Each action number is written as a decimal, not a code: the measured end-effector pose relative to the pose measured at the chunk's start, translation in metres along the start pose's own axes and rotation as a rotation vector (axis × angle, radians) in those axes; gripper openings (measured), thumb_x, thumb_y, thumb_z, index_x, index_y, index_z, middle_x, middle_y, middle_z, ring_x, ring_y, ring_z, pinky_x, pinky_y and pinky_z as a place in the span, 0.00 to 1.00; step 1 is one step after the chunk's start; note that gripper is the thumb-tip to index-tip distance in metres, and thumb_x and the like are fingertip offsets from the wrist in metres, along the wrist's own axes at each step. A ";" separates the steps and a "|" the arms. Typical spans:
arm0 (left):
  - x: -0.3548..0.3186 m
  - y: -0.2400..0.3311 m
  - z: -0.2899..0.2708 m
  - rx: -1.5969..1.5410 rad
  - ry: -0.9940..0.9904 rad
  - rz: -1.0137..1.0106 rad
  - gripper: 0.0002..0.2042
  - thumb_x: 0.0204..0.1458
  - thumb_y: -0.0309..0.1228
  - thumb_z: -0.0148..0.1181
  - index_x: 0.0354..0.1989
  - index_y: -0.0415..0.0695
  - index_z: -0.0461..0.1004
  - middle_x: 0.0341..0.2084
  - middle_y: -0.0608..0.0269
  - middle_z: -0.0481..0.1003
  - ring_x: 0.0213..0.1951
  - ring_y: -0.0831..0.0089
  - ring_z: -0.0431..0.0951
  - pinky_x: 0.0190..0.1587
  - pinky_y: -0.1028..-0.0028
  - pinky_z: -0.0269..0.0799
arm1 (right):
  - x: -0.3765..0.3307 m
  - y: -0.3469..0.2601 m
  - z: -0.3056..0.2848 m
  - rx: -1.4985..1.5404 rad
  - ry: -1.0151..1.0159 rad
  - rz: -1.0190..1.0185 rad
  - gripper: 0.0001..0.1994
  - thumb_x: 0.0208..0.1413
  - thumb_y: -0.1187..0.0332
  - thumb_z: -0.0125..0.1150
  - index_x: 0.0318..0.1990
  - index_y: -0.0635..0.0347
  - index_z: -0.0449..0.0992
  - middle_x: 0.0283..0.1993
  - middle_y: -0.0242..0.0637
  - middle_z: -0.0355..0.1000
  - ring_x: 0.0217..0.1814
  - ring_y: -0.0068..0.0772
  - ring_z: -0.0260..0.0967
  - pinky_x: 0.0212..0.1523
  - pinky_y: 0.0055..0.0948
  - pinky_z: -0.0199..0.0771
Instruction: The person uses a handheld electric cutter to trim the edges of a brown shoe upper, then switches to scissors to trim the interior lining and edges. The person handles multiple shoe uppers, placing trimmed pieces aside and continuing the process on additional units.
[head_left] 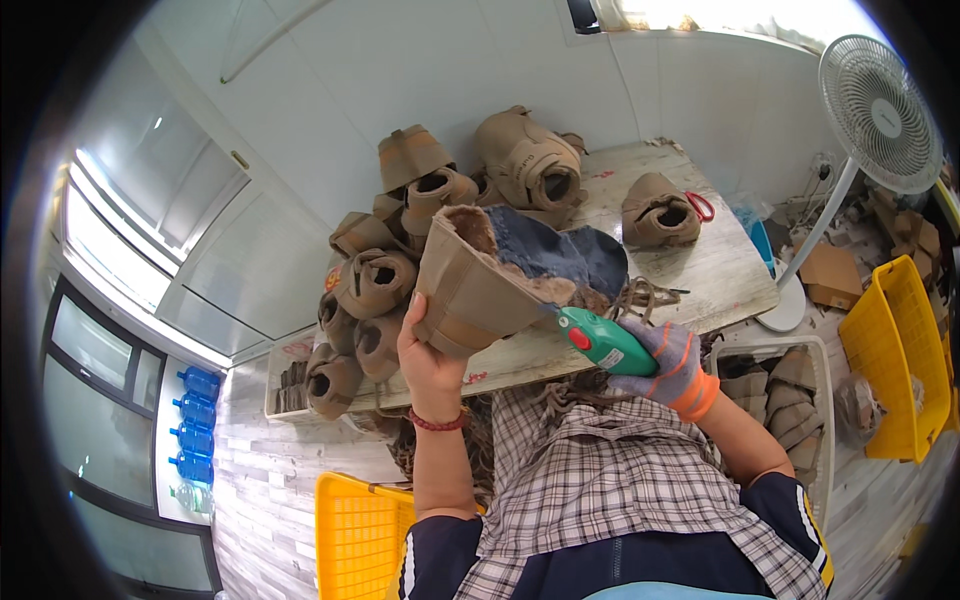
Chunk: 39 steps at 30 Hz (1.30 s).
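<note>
My left hand (432, 355) is bare, with a red bead bracelet at the wrist. It grips a tan shoe upper (478, 300) by its outer side and holds it up over the table. The upper is tilted, showing brown fleecy lining and a dark blue-grey piece (565, 250) inside. My right hand (665, 368), in a grey and orange glove, is closed round a green handheld electric tool (605, 342) with a red button. Its tip meets the fleecy edge of the upper, and the working end is too small to make out.
Several tan shoe uppers (378, 282) are heaped on the table (725, 265) at left and back. One more upper (660, 212) lies by red-handled scissors (702, 207). Yellow baskets (365, 540) and a white crate of uppers (822, 420) flank me. A fan (885, 115) stands at right.
</note>
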<state>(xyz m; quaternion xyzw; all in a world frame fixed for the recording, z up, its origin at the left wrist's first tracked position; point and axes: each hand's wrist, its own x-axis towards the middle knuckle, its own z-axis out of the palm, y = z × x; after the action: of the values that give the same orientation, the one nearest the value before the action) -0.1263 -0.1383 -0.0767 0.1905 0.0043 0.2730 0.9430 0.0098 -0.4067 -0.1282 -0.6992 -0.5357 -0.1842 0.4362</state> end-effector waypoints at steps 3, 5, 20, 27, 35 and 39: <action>-0.009 -0.004 0.006 0.077 -0.124 0.014 0.21 0.55 0.27 0.48 0.58 0.38 0.60 0.56 0.51 0.64 0.57 0.57 0.64 0.60 0.55 0.59 | 0.003 -0.002 0.003 0.104 -0.010 0.060 0.34 0.31 0.52 0.74 0.47 0.62 0.73 0.25 0.41 0.73 0.23 0.40 0.70 0.25 0.30 0.69; -0.012 -0.008 0.008 0.199 -0.162 0.052 0.22 0.54 0.27 0.50 0.59 0.38 0.59 0.55 0.53 0.65 0.57 0.58 0.65 0.59 0.56 0.60 | 0.008 -0.008 0.002 0.181 -0.022 0.098 0.34 0.32 0.53 0.74 0.48 0.62 0.72 0.27 0.42 0.74 0.25 0.41 0.71 0.27 0.30 0.70; -0.011 -0.047 -0.024 1.179 -0.263 0.383 0.10 0.52 0.22 0.56 0.43 0.37 0.72 0.38 0.61 0.75 0.38 0.70 0.74 0.40 0.74 0.67 | 0.017 -0.017 0.006 0.417 0.060 0.342 0.31 0.39 0.59 0.72 0.52 0.63 0.70 0.37 0.42 0.76 0.34 0.29 0.75 0.36 0.26 0.74; -0.002 -0.054 -0.020 1.721 -0.568 0.585 0.12 0.48 0.22 0.56 0.42 0.37 0.73 0.38 0.51 0.74 0.41 0.54 0.73 0.42 0.65 0.68 | 0.013 -0.019 0.000 0.566 0.073 0.574 0.30 0.43 0.60 0.70 0.53 0.63 0.68 0.35 0.36 0.75 0.33 0.17 0.69 0.35 0.21 0.72; -0.002 -0.070 -0.038 1.921 -0.738 0.781 0.13 0.45 0.20 0.56 0.41 0.37 0.74 0.42 0.48 0.73 0.45 0.48 0.71 0.49 0.59 0.65 | 0.013 -0.018 -0.007 0.614 0.100 0.602 0.27 0.46 0.62 0.68 0.52 0.67 0.68 0.34 0.33 0.74 0.31 0.15 0.68 0.33 0.18 0.71; -0.005 -0.070 -0.040 1.966 -0.764 0.745 0.15 0.43 0.20 0.56 0.43 0.38 0.74 0.44 0.47 0.72 0.49 0.48 0.69 0.53 0.57 0.61 | 0.012 -0.019 -0.009 0.685 0.080 0.681 0.27 0.47 0.63 0.68 0.52 0.67 0.68 0.34 0.32 0.74 0.31 0.14 0.67 0.32 0.17 0.70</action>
<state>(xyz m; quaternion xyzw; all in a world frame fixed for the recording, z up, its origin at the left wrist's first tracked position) -0.0992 -0.1807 -0.1398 0.9138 -0.1291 0.3399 0.1811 -0.0012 -0.4058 -0.1067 -0.6432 -0.2888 0.1294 0.6972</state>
